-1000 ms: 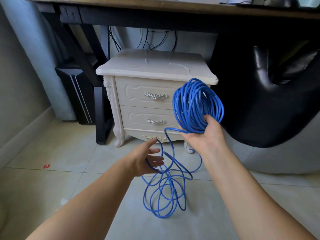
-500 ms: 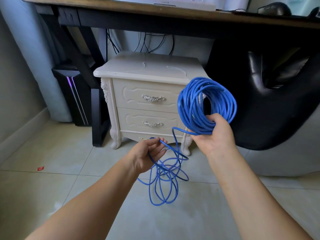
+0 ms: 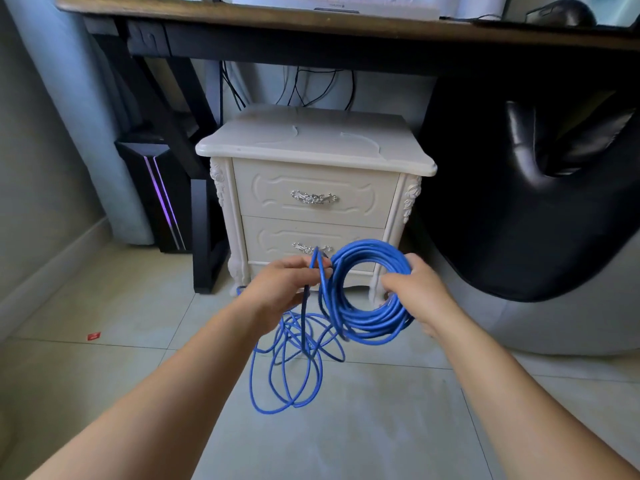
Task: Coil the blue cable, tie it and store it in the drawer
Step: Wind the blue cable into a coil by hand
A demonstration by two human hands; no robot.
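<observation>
Nightstand (image 3: 313, 147): cream, two drawers, both shut; stood under the dark table (image 3: 311, 15); taken here as the landmark.
Floor (image 3: 363, 427): pale tile in front of the nightstand; carried the slack cable.
Blue cable, coiled part (image 3: 369, 318): a thick ring of many turns, held upright just in front of the nightstand's lower drawer (image 3: 313, 239), its open face toward the camera.
Blue cable, loose part (image 3: 287, 375): several slack loops hanging down onto the floor in front of the nightstand, below and left of the ring.
Right hand (image 3: 414, 289): grip clamped on the ring's right side, fingers wrapped through it.
Left hand (image 3: 282, 289): grip closed round a strand just left of the ring, in front of the nightstand's left half.
Key relation: the free strand ran up from the floor into the left hand, touching or nearly touching the ring's left edge; the left hand was nearer the slack.
Progress (judged): coiling partly done; tying and storing not yet begun.
</observation>
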